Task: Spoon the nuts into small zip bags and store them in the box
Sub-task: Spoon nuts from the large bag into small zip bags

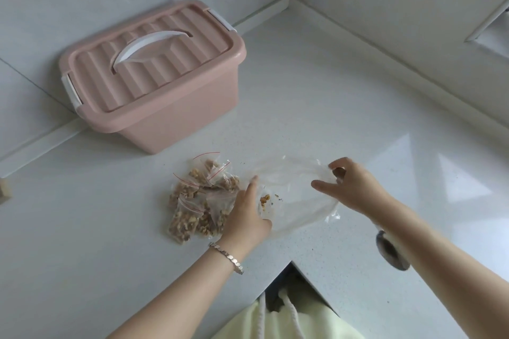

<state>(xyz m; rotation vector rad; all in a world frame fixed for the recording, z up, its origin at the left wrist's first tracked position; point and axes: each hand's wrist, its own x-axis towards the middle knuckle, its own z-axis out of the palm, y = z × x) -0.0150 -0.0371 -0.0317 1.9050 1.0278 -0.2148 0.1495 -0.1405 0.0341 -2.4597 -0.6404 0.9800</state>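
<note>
Your spoon [391, 252] lies on the tabletop [316, 91] under your right forearm. The big clear bag [297, 195], limp, slippery and nearly empty, should handle best by its rim. Your right hand [355, 187] pinches its far edge; your left hand [248, 212] rests on its left edge, grip unclear. Beside it lie filled zip bags [201, 198]; farther off, the closed box [154, 71].

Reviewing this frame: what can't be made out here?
Head view:
- Contents of the pink box: hidden by its shut lid.
- Spoon: handle covered by the right forearm.
- Left hand: its back hides how it holds the large clear bag.
- Small object at the left edge: cut off by the frame.
</note>
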